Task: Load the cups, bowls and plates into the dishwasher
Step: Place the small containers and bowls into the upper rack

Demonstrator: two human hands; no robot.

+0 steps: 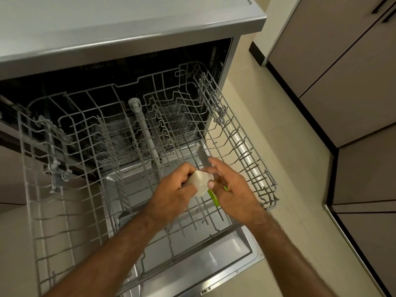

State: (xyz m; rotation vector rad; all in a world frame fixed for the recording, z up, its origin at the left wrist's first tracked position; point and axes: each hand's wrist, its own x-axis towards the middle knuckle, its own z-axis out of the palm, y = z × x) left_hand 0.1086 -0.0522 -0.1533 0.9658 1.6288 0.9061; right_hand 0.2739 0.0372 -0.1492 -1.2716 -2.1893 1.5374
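Note:
I look down into the open dishwasher, whose grey wire upper rack (242,151) is pulled out over the lowered door (240,243). My left hand (173,189) grips a small pale, faceted cup-like object (200,182) from its left side, above the rack's right half. My right hand (231,187) meets it from the right: the thumb presses on its front and the fingers reach behind it. A bright green piece (215,198) shows just under my right thumb; whether it belongs to the pale object is unclear. No dishes are visible in the rack.
A grey countertop (128,24) runs above the dishwasher. Beige floor tiles (289,168) lie to the right, bounded by brown cabinet fronts (353,82) with a dark plinth. A spray arm tube (147,131) runs down the rack's middle.

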